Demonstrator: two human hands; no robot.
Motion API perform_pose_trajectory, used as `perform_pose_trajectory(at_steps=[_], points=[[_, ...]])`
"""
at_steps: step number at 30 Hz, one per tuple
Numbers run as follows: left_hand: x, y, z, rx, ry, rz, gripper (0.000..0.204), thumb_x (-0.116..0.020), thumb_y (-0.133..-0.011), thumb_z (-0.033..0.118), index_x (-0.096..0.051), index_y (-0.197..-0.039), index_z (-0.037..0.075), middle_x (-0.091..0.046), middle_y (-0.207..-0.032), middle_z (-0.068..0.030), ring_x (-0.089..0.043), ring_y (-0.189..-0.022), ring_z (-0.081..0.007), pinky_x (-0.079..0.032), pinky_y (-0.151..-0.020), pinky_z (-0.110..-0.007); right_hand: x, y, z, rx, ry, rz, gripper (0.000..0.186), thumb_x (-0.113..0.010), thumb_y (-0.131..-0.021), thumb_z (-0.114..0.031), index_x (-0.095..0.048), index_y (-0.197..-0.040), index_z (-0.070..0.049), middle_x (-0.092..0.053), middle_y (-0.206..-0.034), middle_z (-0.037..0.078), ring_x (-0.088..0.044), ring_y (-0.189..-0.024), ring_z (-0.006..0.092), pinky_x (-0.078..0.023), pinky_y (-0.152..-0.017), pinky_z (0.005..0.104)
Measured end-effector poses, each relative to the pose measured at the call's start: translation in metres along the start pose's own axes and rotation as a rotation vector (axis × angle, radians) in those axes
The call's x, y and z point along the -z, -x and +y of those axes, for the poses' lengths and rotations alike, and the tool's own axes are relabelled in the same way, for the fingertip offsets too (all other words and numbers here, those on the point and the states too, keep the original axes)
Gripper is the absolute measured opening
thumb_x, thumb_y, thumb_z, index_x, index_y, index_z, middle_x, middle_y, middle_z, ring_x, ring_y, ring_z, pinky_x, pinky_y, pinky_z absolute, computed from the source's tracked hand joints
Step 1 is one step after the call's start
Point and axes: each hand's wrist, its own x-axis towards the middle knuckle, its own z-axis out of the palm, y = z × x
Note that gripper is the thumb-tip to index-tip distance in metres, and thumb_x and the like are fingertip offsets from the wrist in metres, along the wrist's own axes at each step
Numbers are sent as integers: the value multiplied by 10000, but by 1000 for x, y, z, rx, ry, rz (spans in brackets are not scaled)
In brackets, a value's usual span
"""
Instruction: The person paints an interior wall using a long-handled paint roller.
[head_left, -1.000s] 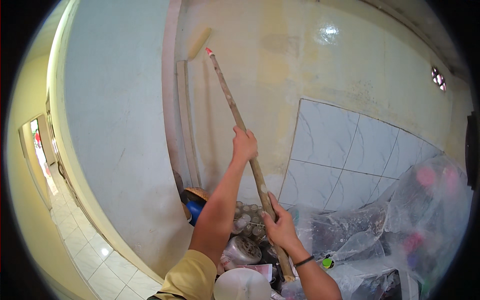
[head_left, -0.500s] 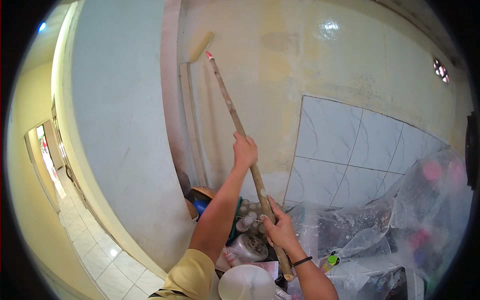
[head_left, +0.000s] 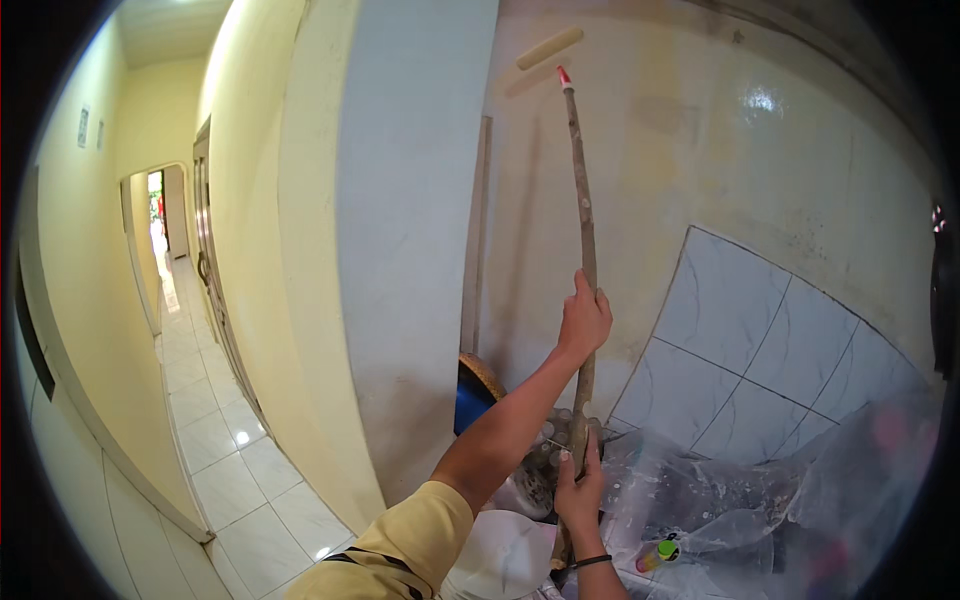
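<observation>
Raised more upright, the pole (head_left: 582, 250) is gripped by left hand (head_left: 584, 322) above right hand (head_left: 579, 492).

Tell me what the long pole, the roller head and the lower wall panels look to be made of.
Pole: apparently raw wood, a rough branch with knots and a slight crook, matt brown.
Roller head: seemingly a soft cream sleeve, foam or nap; too small to tell.
Wall panels: likely glazed ceramic tile, glossy white with grout lines.

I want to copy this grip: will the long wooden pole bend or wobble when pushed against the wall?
The pole looks like a rough, slightly crooked stick, so probably stiff. With the roller far above the left hand and right hand, its tip likely wobbles.
</observation>
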Motion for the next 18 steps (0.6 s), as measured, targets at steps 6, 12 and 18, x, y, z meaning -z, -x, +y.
perform_pose_trajectory(at_steps=[6, 12, 18], points=[[11, -19, -24, -53, -12, -13, 457, -487, -901, 137, -329, -1308, 3, -606, -691, -228, -625, -569, -372, -498, -508, -437, -32, -4, -24, -189, -208, 36, 534, -555, -907, -63, -348, -1386, 50, -549, -1254, 161, -520, -1074, 138, -393, -936, 253], [25, -8, -31, 141, 248, -116, 424, -524, -905, 168, -388, -1282, 31, -591, -666, -129, -601, -507, -237, -482, -469, -364, -59, -10, 22, -75, -149, 87, 534, -563, -905, -64, -357, -1386, 38, -585, -1199, 139, -548, -1014, 123, -422, -887, 237], [37, 59, -67, 311, 533, -215, 290, -504, -948, 216, -476, -1183, 47, -514, -610, -32, -522, -475, -120, -417, -413, -294, -73, -8, 19, -64, -209, 125, 529, -555, -905, -74, -360, -1382, 48, -596, -1171, 162, -566, -998, 130, -439, -874, 243]])
